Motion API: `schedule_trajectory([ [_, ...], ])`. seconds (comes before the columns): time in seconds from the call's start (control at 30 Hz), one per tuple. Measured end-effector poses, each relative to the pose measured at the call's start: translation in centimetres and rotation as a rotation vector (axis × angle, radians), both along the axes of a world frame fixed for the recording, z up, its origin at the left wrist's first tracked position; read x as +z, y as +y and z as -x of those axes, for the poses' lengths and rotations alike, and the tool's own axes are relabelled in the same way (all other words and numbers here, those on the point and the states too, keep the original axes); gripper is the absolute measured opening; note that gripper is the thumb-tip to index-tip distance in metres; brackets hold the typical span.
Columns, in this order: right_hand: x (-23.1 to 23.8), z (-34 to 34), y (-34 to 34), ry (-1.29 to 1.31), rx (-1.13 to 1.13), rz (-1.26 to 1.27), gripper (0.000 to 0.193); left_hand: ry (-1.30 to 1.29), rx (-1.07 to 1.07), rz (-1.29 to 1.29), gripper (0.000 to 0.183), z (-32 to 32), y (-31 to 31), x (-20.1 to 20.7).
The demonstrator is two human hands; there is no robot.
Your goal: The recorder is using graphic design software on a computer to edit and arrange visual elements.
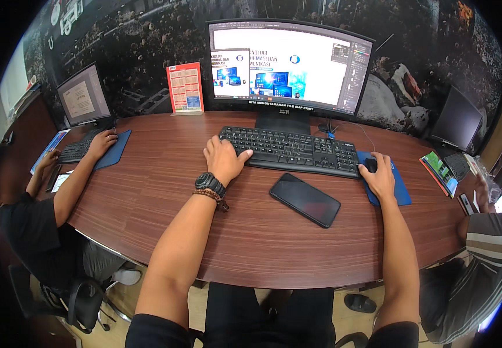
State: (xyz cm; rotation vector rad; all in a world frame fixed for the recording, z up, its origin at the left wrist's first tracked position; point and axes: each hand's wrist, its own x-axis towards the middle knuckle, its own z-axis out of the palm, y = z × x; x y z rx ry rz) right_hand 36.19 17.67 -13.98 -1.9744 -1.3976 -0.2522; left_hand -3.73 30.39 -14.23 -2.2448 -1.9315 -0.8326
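My left hand [224,159] rests at the left end of a black keyboard [289,150], its fingers spread over the keys and the thumb out to the side. A black watch [209,182] and a brown beaded bracelet are on that wrist. At the keyboard's right end, my right hand [382,177] is wrapped around a black computer mouse [371,166] on a blue mouse pad [399,184]. A dark-screened smartphone [305,199] lies aslant on the table between my forearms. Behind the keyboard stands a wide curved monitor [291,66] with a design program showing.
A red-edged calendar [185,88] stands left of the monitor on the brown wooden table [146,191]. On the left, a person [27,232] works at another keyboard and monitor [84,95]. A second person [486,255] sits at the right, near a dark monitor [459,119] and a colourful booklet [438,173].
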Motion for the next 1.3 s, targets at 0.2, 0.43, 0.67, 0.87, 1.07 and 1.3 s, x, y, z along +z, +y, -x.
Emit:
schedule_trajectory([
  [0.2, -0.7, -0.7, 0.3, 0.054, 0.040, -0.047, 0.034, -0.105, -0.069, -0.097, 0.050, -0.8, -0.5, 0.2],
  [0.43, -1.2, -1.4, 0.6, 0.029, 0.088, -0.095, 0.032, -0.079, -0.051, -0.036, 0.051, -0.8, -0.3, 0.3],
  [0.67, -1.2, -1.2, 0.5, 0.040, 0.090, -0.099, 0.031, -0.063, -0.052, -0.129, 0.045, -0.7, 0.0, -0.5],
  [0.87, -1.1, -1.2, 0.5, 0.031, 0.089, -0.105, 0.031, -0.073, -0.055, -0.124, 0.043, -0.8, 0.0, -0.5],
  [1.07, -1.3, -1.4, 0.7, 0.041, 0.109, -0.114, 0.031, -0.071, -0.074, -0.109, 0.049, -0.6, 0.2, -0.7],
  [1.3, -1.0, -1.1, 0.5, 0.044, 0.090, -0.102, 0.033, -0.084, -0.088, -0.104, 0.072, -0.6, 0.0, -1.1],
])
